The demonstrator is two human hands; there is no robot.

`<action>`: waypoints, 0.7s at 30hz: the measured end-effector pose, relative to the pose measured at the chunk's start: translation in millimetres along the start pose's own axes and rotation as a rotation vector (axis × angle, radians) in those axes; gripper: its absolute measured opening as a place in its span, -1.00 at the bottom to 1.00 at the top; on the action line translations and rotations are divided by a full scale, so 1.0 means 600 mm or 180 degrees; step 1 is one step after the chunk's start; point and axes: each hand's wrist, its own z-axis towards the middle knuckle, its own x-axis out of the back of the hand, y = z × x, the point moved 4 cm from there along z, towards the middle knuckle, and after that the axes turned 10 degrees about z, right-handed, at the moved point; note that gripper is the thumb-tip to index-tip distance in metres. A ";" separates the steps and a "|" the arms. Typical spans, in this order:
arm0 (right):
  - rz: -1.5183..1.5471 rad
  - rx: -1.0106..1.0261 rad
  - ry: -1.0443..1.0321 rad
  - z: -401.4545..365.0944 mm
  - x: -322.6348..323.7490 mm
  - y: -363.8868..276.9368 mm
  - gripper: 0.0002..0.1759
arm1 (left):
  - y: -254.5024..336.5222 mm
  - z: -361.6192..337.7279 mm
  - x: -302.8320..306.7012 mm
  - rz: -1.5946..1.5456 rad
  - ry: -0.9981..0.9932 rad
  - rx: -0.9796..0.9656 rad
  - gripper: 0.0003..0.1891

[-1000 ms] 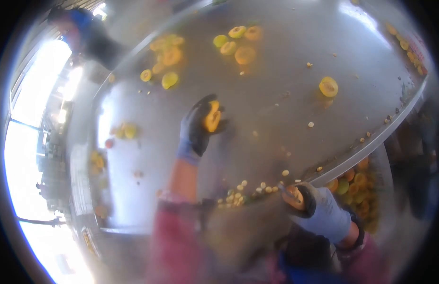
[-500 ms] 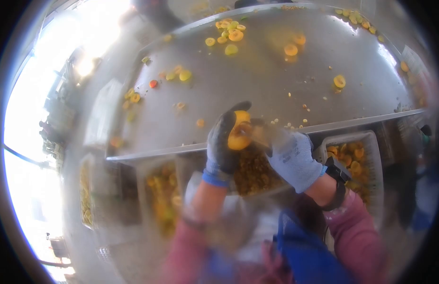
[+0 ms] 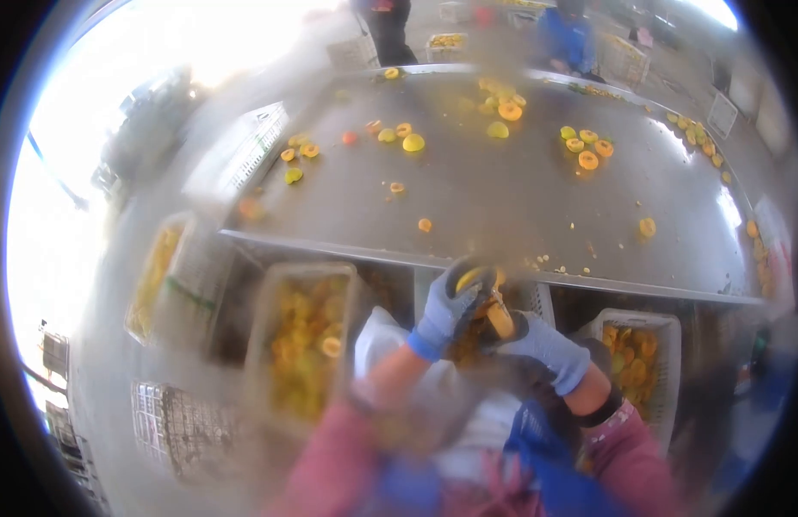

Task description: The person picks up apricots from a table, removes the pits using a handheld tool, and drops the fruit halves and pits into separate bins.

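Note:
My left hand (image 3: 444, 317), in a grey-blue glove with dark finger coating, is wrapped around a yellow peach half (image 3: 472, 278) just off the front edge of the metal table (image 3: 502, 202). My right hand (image 3: 547, 349), gloved the same way, is closed beside it on a tan, handle-like tool (image 3: 500, 320), whose far end meets the fruit. Blur hides the tool's tip and exact kind. Directly under both hands is a crate (image 3: 541, 302) holding brownish-orange bits, largely covered by my gloves.
Peach halves (image 3: 588, 160) lie scattered on the table. A full crate of fruit (image 3: 270, 345) stands at left, another crate (image 3: 673, 362) at right, and one more (image 3: 192, 258) farther left. Across the table are a person in dark clothing (image 3: 388, 34) and one in blue (image 3: 569, 39).
My view has tilted up, showing people and crates beyond the table. Both hands now appear lower, over the crate, and the peach half has turned more edge-on.

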 end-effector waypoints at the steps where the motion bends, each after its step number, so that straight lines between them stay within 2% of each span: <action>1: -0.0171 0.0030 0.0078 0.003 -0.007 0.020 -0.57 | -0.010 -0.007 -0.004 0.0086 0.0047 0.0009 -0.56; 2: -0.0352 0.0083 0.0140 0.006 -0.012 0.030 -0.57 | -0.020 -0.011 -0.007 0.0182 0.0105 0.0001 -0.56; 3: -0.0119 -0.0043 0.0101 0.000 -0.021 0.027 -0.58 | -0.033 -0.020 -0.008 -0.0281 0.0319 0.0147 -0.57; 5: 0.0342 -0.0262 0.0028 -0.013 -0.034 0.009 -0.59 | -0.031 -0.030 -0.012 -0.0645 0.0247 0.0403 -0.58; 7: 0.1234 -0.0507 -0.0063 -0.021 -0.032 0.034 -0.61 | 0.006 -0.041 -0.016 -0.1186 0.0014 0.0833 -0.60; 8: 0.1689 -0.0660 -0.0086 -0.024 -0.028 0.042 -0.62 | 0.007 -0.039 -0.013 -0.1058 -0.0069 0.0488 -0.60; 10: 0.1972 -0.0769 -0.0242 -0.028 -0.026 0.035 -0.62 | 0.015 -0.034 -0.016 -0.0785 -0.0262 -0.0165 -0.60; 11: 0.2019 -0.0744 -0.0275 -0.025 -0.023 0.041 -0.62 | -0.007 -0.036 -0.020 -0.1230 -0.0131 0.0936 -0.58; 14: 0.1769 -0.0581 -0.0055 -0.025 -0.022 0.045 -0.61 | -0.060 -0.029 -0.018 -0.0588 -0.0083 0.0162 -0.57; 16: 0.1818 -0.0676 -0.0130 -0.015 -0.032 0.061 -0.61 | -0.089 -0.021 -0.008 0.0300 -0.0113 -0.0361 -0.57; 18: 0.2218 -0.1005 -0.0187 -0.016 -0.016 0.094 -0.62 | -0.090 -0.026 -0.016 -0.1325 -0.0278 0.0994 -0.57; 20: 0.2628 -0.0693 -0.0504 -0.004 -0.018 0.101 -0.62 | -0.089 -0.018 -0.007 -0.1070 0.0256 0.0388 -0.50; 21: 0.2822 -0.0510 -0.0645 0.004 -0.016 0.097 -0.62 | -0.099 -0.011 0.003 -0.1742 0.0407 0.0729 -0.48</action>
